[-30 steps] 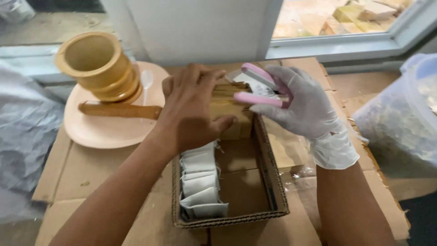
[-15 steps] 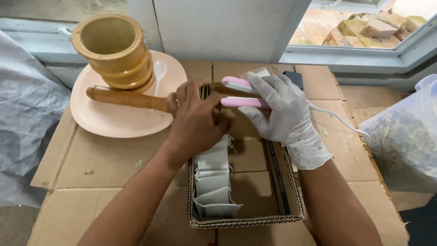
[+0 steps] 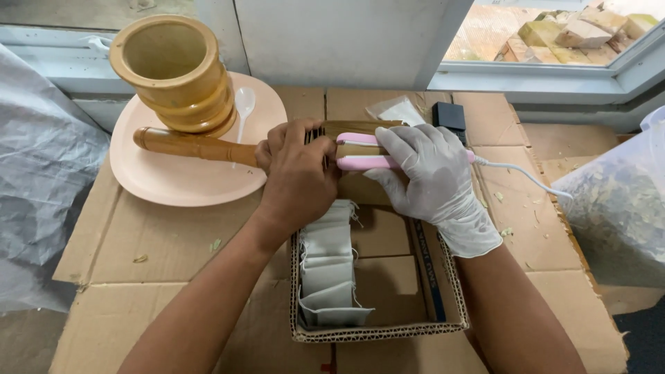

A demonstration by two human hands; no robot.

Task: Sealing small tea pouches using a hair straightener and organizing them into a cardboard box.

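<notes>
- Head view, far left: a wooden mortar point(image 3: 173, 73) stands on a peach plate point(image 3: 159, 183), a white plastic spoon point(image 3: 244, 104) beside it; the wooden pestle point(image 3: 194, 145) lies across the plate, its long axis running left to right toward the hands.
- Centre: the bare left hand point(image 3: 298, 176) is curled shut over something at the far rim of the cardboard box point(image 3: 443, 277); what it grips is hidden under the knuckles.
- Just right of it: the gloved right hand point(image 3: 422, 173) squeezes a pink heat sealer point(image 3: 364, 151), its two arms pressed together and lying left to right, tip touching the left hand, cord point(image 3: 526, 176) trailing right.
- Below both hands: a row of small white pouches point(image 3: 329, 266) fills the box's left side.
- Far right: a clear bag of dried leaves point(image 3: 616, 215) sits well apart.
</notes>
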